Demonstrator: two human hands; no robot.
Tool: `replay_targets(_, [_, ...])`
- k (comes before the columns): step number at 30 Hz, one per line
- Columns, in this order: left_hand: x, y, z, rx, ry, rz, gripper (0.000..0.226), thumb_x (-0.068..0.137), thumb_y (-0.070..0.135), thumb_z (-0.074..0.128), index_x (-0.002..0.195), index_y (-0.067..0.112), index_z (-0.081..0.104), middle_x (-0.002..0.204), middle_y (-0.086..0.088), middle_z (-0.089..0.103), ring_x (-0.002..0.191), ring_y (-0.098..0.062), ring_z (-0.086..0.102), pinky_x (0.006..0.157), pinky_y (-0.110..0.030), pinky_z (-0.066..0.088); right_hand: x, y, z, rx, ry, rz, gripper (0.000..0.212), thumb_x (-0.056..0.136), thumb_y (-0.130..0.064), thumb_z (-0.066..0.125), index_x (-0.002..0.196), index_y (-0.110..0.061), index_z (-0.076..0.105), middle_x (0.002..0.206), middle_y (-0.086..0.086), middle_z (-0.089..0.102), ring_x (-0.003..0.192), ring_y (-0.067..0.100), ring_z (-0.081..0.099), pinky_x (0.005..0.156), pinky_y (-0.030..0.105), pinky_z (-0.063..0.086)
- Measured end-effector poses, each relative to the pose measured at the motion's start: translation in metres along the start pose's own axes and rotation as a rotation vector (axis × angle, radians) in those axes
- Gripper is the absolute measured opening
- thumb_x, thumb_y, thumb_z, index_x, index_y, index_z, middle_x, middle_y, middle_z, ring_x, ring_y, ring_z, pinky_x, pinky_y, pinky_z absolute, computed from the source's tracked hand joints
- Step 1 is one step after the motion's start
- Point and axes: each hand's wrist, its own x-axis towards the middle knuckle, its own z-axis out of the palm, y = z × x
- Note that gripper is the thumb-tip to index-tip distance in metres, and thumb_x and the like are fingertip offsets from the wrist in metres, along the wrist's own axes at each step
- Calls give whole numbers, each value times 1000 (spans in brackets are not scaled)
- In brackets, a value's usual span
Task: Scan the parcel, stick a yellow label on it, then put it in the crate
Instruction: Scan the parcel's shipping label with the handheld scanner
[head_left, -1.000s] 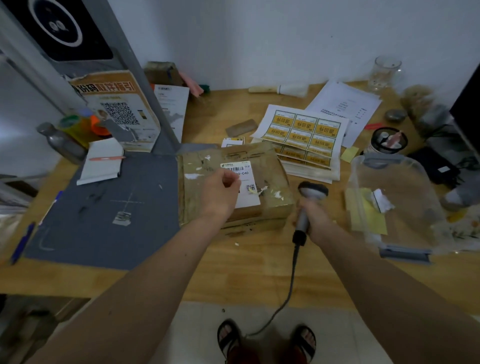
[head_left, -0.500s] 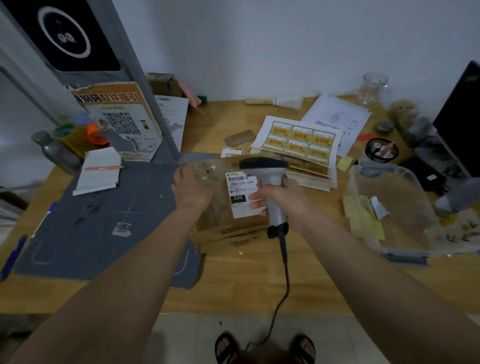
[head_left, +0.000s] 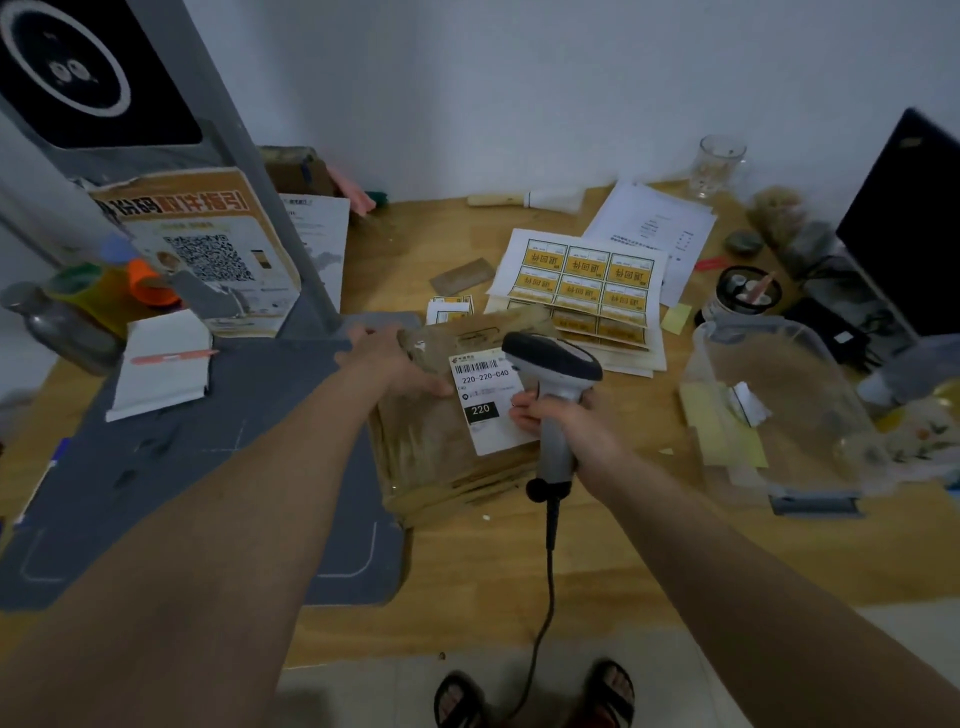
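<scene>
Worn brown cardboard parcel (head_left: 441, 415), matt white paper label (head_left: 488, 400), glossy plastic scanner (head_left: 553, 364), clear plastic crate (head_left: 779, 415), wooden table (head_left: 493, 571)

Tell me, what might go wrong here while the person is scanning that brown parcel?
The grey handheld scanner sits very close above the white shipping label on the brown cardboard parcel, so the barcode may not read. The right hand covers the label's edge. The scanner's black cable hangs off the wooden table and might snag.
</scene>
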Motion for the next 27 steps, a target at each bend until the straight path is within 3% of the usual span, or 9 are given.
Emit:
replay_targets(4, [-11, 2, 0, -21, 74, 25, 106, 45, 53, 88, 135, 24, 40, 142, -9, 23, 133, -41, 22, 106, -47, 33, -3, 1, -1, 71, 32, 44, 29, 71, 6, 70, 99, 7, 64, 91, 16, 75, 86, 24, 73, 75, 31, 59])
replay_targets(10, [-51, 3, 12, -118, 233, 143, 94, 45, 41, 92, 125, 24, 45, 146, 1, 16, 131, -35, 23, 100, -48, 39, -23, -14, -6, 37, 25, -5, 29, 74, 5, 67, 102, 8, 64, 94, 19, 73, 88, 29, 72, 83, 40, 57])
replay_targets(13, [-72, 3, 20, -99, 295, 155, 92, 48, 39, 91, 126, 23, 45, 148, 2, 16, 130, -35, 23, 96, -49, 41, -39, -17, -11, -101, 16, -37, 31, 72, -1, 68, 101, -12, 65, 99, 8, 71, 93, 25, 66, 80, 41, 54])
replay_targets(15, [-83, 3, 24, -94, 331, 148, 90, 50, 38, 91, 126, 24, 44, 146, 1, 19, 128, -35, 24, 92, -47, 42, -50, -13, -15, -139, 34, -101, 34, 72, -3, 68, 93, -28, 60, 95, -2, 67, 92, 17, 60, 73, 35, 48])
replay_targets(18, [-97, 3, 32, -103, 380, 153, 87, 50, 37, 91, 123, 26, 45, 140, 2, 26, 126, -34, 26, 82, -42, 42, -65, -11, -20, -165, 120, -241, 31, 72, -5, 70, 84, -32, 60, 88, -9, 66, 92, 11, 60, 67, 25, 46])
replay_targets(21, [-106, 3, 38, -106, 418, 163, 85, 49, 36, 91, 120, 26, 45, 135, 2, 33, 123, -33, 29, 77, -39, 40, -76, -14, -24, -356, 223, -354, 23, 75, -9, 68, 84, -29, 61, 102, 9, 66, 108, 27, 56, 88, 44, 50])
replay_targets(22, [-109, 3, 40, -102, 426, 158, 86, 49, 37, 91, 121, 27, 45, 134, 2, 36, 123, -33, 30, 78, -40, 41, -80, -16, -25, -367, 196, -354, 19, 76, -9, 67, 87, -24, 63, 99, 11, 67, 104, 27, 58, 85, 43, 52])
replay_targets(25, [-115, 4, 44, -79, 448, 133, 90, 47, 38, 91, 123, 29, 44, 132, 1, 39, 124, -31, 32, 84, -42, 43, -94, -21, -25, -300, 19, -225, 17, 80, -4, 63, 95, -10, 64, 78, 8, 65, 70, 19, 61, 57, 28, 53])
replay_targets(27, [-119, 5, 47, -72, 459, 130, 90, 47, 38, 91, 123, 30, 43, 132, 1, 40, 124, -31, 33, 82, -40, 43, -101, -21, -26, -314, -40, -161, 11, 80, -2, 63, 91, -5, 63, 68, 10, 61, 54, 17, 56, 51, 28, 50])
